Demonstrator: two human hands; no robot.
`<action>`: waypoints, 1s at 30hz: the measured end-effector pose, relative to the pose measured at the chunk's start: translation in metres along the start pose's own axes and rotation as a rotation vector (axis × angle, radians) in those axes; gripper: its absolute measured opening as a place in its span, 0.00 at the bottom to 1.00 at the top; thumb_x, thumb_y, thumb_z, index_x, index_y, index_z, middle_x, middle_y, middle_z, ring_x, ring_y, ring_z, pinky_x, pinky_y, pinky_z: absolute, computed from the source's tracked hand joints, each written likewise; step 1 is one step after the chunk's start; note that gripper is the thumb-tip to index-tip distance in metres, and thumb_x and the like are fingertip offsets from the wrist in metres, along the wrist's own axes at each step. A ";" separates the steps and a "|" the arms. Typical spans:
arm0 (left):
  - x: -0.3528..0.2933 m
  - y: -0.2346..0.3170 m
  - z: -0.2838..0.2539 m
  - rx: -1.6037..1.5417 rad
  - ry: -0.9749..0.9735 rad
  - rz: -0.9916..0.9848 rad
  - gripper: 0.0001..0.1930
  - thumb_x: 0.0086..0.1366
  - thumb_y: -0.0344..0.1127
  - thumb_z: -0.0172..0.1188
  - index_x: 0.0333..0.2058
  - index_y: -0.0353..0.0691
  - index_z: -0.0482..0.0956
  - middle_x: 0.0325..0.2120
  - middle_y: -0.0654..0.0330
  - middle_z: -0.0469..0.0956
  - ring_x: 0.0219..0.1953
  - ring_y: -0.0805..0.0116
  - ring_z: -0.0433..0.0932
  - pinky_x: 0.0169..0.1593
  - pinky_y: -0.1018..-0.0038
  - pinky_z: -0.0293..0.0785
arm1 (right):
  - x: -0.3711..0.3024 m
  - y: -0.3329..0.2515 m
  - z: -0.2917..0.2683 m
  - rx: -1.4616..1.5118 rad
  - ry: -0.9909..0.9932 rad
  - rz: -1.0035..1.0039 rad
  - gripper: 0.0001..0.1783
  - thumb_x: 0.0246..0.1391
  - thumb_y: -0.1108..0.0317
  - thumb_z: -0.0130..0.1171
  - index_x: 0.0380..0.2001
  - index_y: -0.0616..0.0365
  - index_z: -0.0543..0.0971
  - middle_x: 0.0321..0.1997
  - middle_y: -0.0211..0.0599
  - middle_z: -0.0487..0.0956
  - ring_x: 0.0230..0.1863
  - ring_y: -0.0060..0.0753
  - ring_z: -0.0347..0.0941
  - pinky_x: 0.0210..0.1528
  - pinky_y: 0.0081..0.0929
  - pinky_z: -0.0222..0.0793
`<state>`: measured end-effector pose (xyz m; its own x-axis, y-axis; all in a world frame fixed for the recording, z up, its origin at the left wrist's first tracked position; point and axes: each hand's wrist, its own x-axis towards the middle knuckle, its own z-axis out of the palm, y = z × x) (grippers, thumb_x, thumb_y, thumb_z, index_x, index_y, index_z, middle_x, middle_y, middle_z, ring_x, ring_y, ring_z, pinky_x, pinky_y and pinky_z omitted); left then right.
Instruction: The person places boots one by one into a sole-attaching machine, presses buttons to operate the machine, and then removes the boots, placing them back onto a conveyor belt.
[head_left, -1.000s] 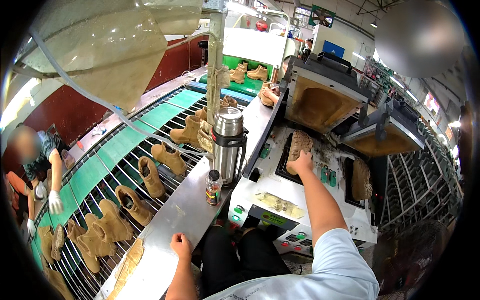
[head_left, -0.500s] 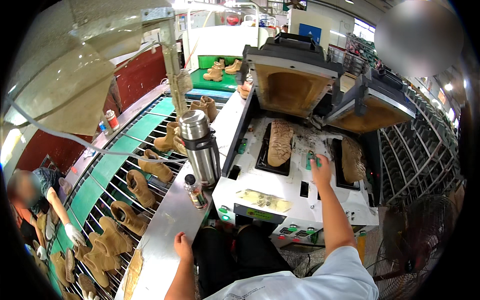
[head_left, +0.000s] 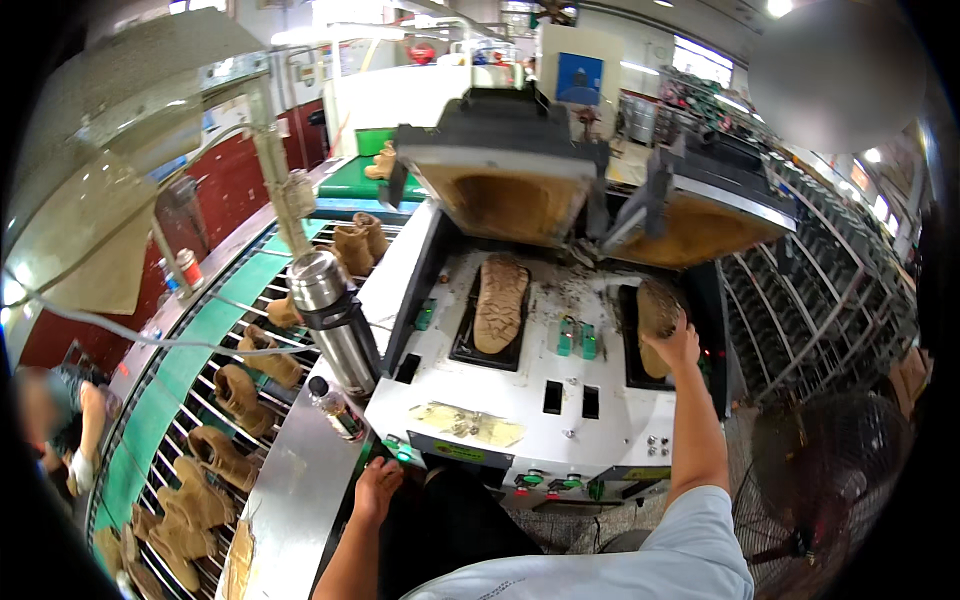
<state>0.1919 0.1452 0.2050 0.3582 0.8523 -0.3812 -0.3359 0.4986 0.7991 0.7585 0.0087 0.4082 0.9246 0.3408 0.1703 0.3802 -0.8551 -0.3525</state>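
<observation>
My right hand (head_left: 676, 342) is on the near end of a tan shoe-shaped piece (head_left: 657, 305), thumb on one side and fingers on the other. That piece lies in the right black recess of a white press machine (head_left: 540, 385). In the left recess rests a matching tan piece with a creased surface (head_left: 501, 300), untouched. My left hand (head_left: 378, 487) hovers by the lit green button (head_left: 403, 452) at the machine's front left corner. Its fingers are loosely bent and apart, with nothing seen in them; I cannot tell whether it touches the button.
Two hinged lids (head_left: 515, 195) stand raised over the recesses. A steel thermos (head_left: 335, 320) and a small bottle (head_left: 335, 408) stand on the metal ledge. Tan boots (head_left: 218, 455) line the roller conveyor at left, with a co-worker beyond. A floor fan (head_left: 825, 490) is at right.
My right hand has moved right from the green switches between the recesses to the right tan piece. My left hand has come up toward the front left buttons. The view has shifted.
</observation>
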 end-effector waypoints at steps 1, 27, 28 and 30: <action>-0.010 -0.004 -0.007 -0.001 0.013 -0.070 0.25 0.67 0.45 0.44 0.56 0.33 0.62 0.52 0.48 0.69 0.55 0.49 0.68 0.59 0.58 0.62 | 0.004 -0.006 -0.011 -0.018 -0.201 0.075 0.59 0.30 0.46 0.71 0.66 0.46 0.53 0.62 0.52 0.62 0.61 0.57 0.60 0.59 0.45 0.61; -0.064 -0.061 -0.071 0.196 0.009 0.108 0.13 0.53 0.22 0.55 0.40 0.39 0.76 0.36 0.65 0.75 0.37 0.75 0.73 0.37 0.77 0.71 | -0.089 0.137 0.107 1.405 0.692 -0.445 0.52 0.26 0.71 0.78 0.55 0.66 0.57 0.53 0.50 0.67 0.50 0.43 0.67 0.52 0.48 0.67; -0.070 -0.060 -0.070 0.222 -0.038 0.116 0.14 0.54 0.22 0.57 0.41 0.38 0.76 0.37 0.64 0.75 0.37 0.75 0.73 0.38 0.78 0.71 | -0.107 0.118 0.116 1.324 0.653 -0.449 0.51 0.28 0.68 0.77 0.56 0.65 0.57 0.54 0.49 0.67 0.50 0.43 0.67 0.53 0.46 0.66; -0.084 -0.057 -0.061 0.176 -0.198 0.177 0.17 0.55 0.25 0.60 0.45 0.37 0.75 0.41 0.62 0.76 0.42 0.73 0.73 0.45 0.77 0.71 | -0.151 0.072 0.122 1.242 0.499 -0.495 0.49 0.31 0.64 0.73 0.57 0.64 0.58 0.55 0.47 0.68 0.52 0.43 0.67 0.55 0.44 0.64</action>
<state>0.1274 0.0551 0.1633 0.4757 0.8675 -0.1452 -0.2586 0.2957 0.9196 0.6492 -0.0569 0.2448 0.6855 0.1042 0.7206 0.6722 0.2899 -0.6813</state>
